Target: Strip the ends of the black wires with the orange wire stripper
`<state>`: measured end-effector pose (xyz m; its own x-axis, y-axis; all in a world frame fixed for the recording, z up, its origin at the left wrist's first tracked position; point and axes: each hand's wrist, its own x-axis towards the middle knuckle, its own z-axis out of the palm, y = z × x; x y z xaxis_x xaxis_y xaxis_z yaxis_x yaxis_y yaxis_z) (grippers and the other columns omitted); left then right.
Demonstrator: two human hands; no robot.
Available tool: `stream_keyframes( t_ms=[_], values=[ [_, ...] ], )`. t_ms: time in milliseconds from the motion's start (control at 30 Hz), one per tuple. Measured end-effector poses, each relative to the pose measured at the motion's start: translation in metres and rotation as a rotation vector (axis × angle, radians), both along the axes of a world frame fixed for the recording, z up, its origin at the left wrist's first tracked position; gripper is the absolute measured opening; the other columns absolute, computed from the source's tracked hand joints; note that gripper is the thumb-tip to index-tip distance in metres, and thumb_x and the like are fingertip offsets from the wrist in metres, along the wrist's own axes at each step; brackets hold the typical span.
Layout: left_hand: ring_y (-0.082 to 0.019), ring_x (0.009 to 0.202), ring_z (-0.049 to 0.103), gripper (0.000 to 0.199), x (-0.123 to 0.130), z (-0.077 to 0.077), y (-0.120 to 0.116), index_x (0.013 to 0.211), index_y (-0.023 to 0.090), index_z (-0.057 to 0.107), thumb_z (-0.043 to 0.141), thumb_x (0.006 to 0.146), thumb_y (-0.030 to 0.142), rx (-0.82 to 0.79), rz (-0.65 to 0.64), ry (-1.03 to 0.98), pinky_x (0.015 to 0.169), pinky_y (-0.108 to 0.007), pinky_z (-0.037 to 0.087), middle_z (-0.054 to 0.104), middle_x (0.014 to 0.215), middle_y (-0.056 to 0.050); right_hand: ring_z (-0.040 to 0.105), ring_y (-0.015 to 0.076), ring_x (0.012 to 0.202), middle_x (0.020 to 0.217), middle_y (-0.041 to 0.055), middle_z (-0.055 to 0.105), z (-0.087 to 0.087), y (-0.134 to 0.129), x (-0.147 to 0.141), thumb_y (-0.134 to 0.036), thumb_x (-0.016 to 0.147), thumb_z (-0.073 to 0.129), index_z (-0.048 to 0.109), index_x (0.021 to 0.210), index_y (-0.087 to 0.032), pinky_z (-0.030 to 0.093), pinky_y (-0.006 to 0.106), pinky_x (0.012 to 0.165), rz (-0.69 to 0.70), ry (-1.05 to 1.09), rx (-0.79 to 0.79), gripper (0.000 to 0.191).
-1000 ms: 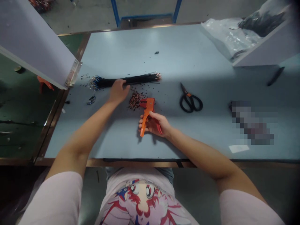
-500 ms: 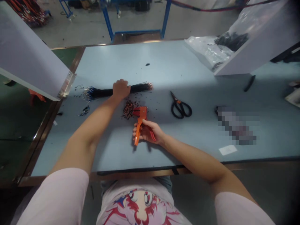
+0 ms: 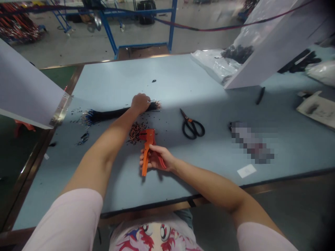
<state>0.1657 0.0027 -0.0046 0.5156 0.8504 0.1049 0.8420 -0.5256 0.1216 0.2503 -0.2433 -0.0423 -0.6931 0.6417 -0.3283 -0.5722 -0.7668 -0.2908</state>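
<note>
My right hand (image 3: 158,157) is wrapped round an orange and red wire stripper (image 3: 148,139), its head pointing away from me. Beyond it, my left hand (image 3: 140,103) lies on the right part of a long bundle of black wires (image 3: 111,114), its fingers curled down near the copper-coloured ends. What the fingertips touch is hidden. Blue and white tips fan out at the bundle's left end. A pile of small orange and black scraps (image 3: 134,133) is beside the stripper's head.
Black-handled scissors (image 3: 193,128) lie right of the stripper. Farther right are a pixelated object (image 3: 251,143) and a white label (image 3: 246,170). White panels (image 3: 264,52) rise at both sides, with a plastic bag (image 3: 214,64) by the right one.
The view has shifted. My left hand has slid right along the bundle, nearer its copper-coloured ends. My right hand still holds the stripper beside the scraps.
</note>
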Motion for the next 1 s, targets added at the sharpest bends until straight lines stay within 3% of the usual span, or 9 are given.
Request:
stream_keyframes(
  t_ms=[133, 233, 433, 567, 667, 800, 933, 1000],
  values=[
    [-0.03, 0.098, 0.055, 0.022, 0.011, -0.003, 0.004, 0.081, 0.017, 0.072, 0.05, 0.076, 0.02, 0.013, 0.016, -0.044, 0.085, -0.047, 0.044, 0.066, 0.094, -0.013, 0.068, 0.0214, 0.071, 0.076, 0.0088, 0.067, -0.001, 0.0, 0.0, -0.035, 0.095, 0.041, 0.059, 0.094, -0.011, 0.052, 0.042, 0.078, 0.005, 0.021, 0.0, 0.031],
    [-0.027, 0.093, 0.057, 0.021, 0.008, 0.001, 0.006, 0.081, 0.02, 0.071, 0.051, 0.076, 0.021, 0.022, 0.049, -0.111, 0.083, -0.044, 0.045, 0.067, 0.094, -0.01, 0.068, 0.0215, 0.071, 0.076, 0.0088, 0.067, -0.002, 0.0, 0.0, -0.036, 0.095, 0.043, 0.059, 0.095, -0.011, 0.052, 0.042, 0.077, 0.011, 0.026, -0.003, 0.03],
    [-0.02, 0.081, 0.061, 0.014, -0.012, 0.017, 0.005, 0.078, 0.019, 0.07, 0.06, 0.073, 0.026, -0.043, 0.088, -0.428, 0.08, -0.035, 0.047, 0.07, 0.082, -0.005, 0.069, 0.0215, 0.071, 0.076, 0.0089, 0.068, -0.001, 0.0, 0.0, -0.034, 0.095, 0.042, 0.059, 0.093, -0.01, 0.052, 0.04, 0.074, 0.003, 0.015, 0.013, 0.03],
    [-0.014, 0.067, 0.062, 0.017, -0.02, 0.032, 0.001, 0.085, 0.015, 0.068, 0.055, 0.079, 0.024, -0.054, 0.089, -0.593, 0.07, -0.028, 0.049, 0.068, 0.078, -0.005, 0.068, 0.0206, 0.07, 0.075, 0.0086, 0.068, 0.0, -0.001, -0.001, -0.035, 0.095, 0.043, 0.059, 0.093, -0.01, 0.052, 0.041, 0.077, 0.002, -0.013, 0.021, 0.029],
    [-0.011, 0.063, 0.06, 0.022, -0.025, 0.05, -0.006, 0.092, 0.016, 0.066, 0.049, 0.086, 0.028, 0.02, 0.08, -0.629, 0.069, -0.027, 0.049, 0.068, 0.083, -0.004, 0.068, 0.0202, 0.07, 0.074, 0.008, 0.068, 0.002, -0.002, -0.001, -0.034, 0.096, 0.041, 0.059, 0.094, -0.011, 0.051, 0.04, 0.076, 0.001, -0.022, 0.028, 0.029],
    [-0.018, 0.091, 0.06, 0.022, -0.035, 0.095, -0.027, 0.095, 0.019, 0.067, 0.049, 0.088, 0.03, 0.285, -0.004, -0.415, 0.089, -0.034, 0.045, 0.066, 0.096, -0.005, 0.068, 0.0203, 0.068, 0.073, 0.0077, 0.068, 0.004, -0.003, -0.001, -0.031, 0.097, 0.038, 0.059, 0.094, -0.011, 0.051, 0.04, 0.075, 0.001, -0.038, 0.036, 0.029],
    [-0.02, 0.099, 0.056, 0.033, -0.049, 0.141, -0.072, 0.102, 0.026, 0.066, 0.038, 0.094, 0.04, 0.481, -0.11, -0.215, 0.088, -0.038, 0.044, 0.062, 0.114, -0.003, 0.068, 0.0205, 0.067, 0.073, 0.0079, 0.068, 0.005, -0.004, -0.001, -0.03, 0.098, 0.035, 0.06, 0.093, -0.011, 0.051, 0.041, 0.074, -0.011, -0.061, 0.059, 0.031],
    [-0.018, 0.092, 0.056, 0.032, -0.061, 0.148, -0.104, 0.1, 0.031, 0.066, 0.037, 0.094, 0.044, 0.555, -0.07, -0.19, 0.085, -0.036, 0.044, 0.062, 0.114, 0.0, 0.068, 0.0204, 0.068, 0.074, 0.0081, 0.068, 0.006, -0.004, -0.001, -0.031, 0.097, 0.038, 0.06, 0.092, -0.011, 0.051, 0.041, 0.076, -0.014, -0.072, 0.067, 0.03]
  ],
)
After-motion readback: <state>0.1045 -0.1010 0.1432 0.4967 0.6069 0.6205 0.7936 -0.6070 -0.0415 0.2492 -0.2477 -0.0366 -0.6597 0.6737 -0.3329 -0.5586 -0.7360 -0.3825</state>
